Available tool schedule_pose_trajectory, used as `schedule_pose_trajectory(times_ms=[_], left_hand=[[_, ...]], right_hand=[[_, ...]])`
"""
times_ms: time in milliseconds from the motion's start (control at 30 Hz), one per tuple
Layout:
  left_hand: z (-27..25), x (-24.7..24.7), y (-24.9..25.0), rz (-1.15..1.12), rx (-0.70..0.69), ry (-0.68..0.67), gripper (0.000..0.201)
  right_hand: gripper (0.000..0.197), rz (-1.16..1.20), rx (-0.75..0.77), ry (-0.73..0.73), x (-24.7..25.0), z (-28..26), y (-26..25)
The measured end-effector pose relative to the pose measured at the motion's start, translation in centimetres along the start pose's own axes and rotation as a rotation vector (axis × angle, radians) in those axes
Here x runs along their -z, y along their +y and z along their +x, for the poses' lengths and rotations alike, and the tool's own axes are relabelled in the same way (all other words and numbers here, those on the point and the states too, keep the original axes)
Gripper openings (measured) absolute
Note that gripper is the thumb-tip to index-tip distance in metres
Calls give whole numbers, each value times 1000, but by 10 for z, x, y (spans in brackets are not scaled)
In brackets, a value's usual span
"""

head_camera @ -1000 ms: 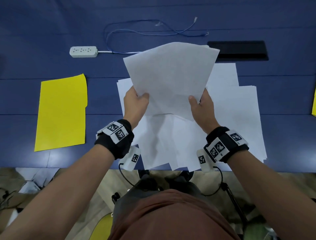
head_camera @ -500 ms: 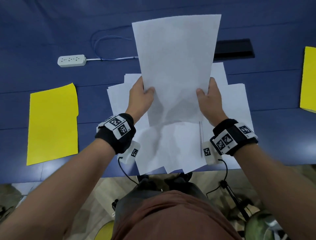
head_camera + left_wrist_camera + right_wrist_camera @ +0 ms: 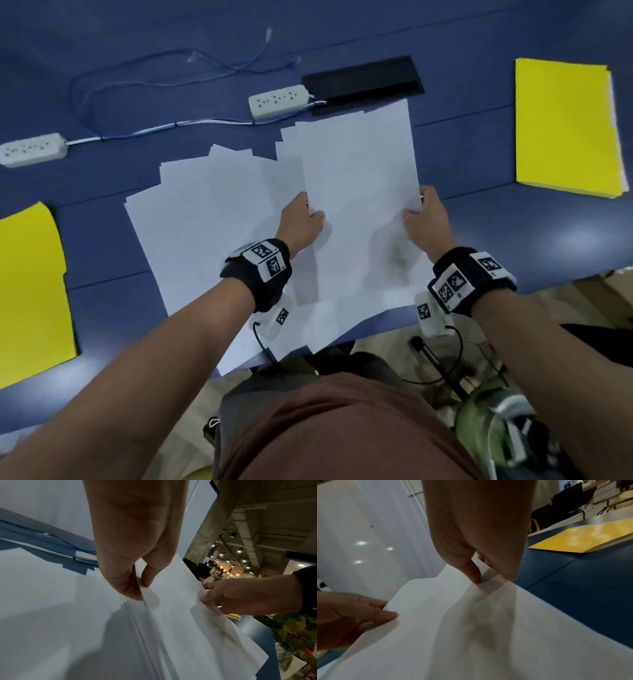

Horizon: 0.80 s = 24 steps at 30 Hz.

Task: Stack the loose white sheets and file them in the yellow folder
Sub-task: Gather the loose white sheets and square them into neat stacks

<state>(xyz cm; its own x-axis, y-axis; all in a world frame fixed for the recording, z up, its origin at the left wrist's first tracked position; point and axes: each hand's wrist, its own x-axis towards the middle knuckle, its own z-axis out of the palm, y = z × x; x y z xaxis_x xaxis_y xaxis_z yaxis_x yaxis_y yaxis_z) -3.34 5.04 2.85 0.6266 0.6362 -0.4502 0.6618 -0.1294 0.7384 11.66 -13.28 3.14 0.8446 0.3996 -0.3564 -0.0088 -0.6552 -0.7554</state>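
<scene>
I hold a small stack of white sheets [image 3: 359, 164] by its two side edges, just above the right part of the pile. My left hand [image 3: 308, 216] pinches the left edge between thumb and fingers [image 3: 137, 588]. My right hand [image 3: 416, 209] pinches the right edge, thumb on top [image 3: 476, 574]. Several loose white sheets [image 3: 205, 222] lie fanned out on the blue table under and left of the held stack. One yellow folder [image 3: 30, 291] lies shut at the far left. A second, thicker yellow folder [image 3: 565, 126] lies at the far right [image 3: 582, 539].
Two white power strips [image 3: 279, 100] [image 3: 32, 149] with a thin blue-white cable [image 3: 154, 128] lie behind the pile. A flat black panel [image 3: 363, 80] sits behind the held sheets. The table's front edge [image 3: 394, 329] runs just below my wrists, and some sheets overhang it.
The held sheets came down from raised and upright to low over the right side of the pile. Both hands kept their grip. My view swung right, showing the right folder fully.
</scene>
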Motion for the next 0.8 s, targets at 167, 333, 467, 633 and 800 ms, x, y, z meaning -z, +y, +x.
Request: schedule_pose_trajectory(times_ms=[167,333,467,633,800], left_hand=[[7,-39,0,41,57,-51,25],[11,-61,-2,23,132,-85,35],[11,-68,-3,33,135,-70,40],[14,-70,-4,78,138,-51,54],[16,-74,-6,132,103,-24,66]], right_hand=[[41,-56,-107,-53,15,20,35],[46,-117,-151,-106,17,31,58],[48,-128,-151,-117,18,35,66],[47,-166,-126,-127,19,42,72],[53,-213,-73,-78,13,43,79]])
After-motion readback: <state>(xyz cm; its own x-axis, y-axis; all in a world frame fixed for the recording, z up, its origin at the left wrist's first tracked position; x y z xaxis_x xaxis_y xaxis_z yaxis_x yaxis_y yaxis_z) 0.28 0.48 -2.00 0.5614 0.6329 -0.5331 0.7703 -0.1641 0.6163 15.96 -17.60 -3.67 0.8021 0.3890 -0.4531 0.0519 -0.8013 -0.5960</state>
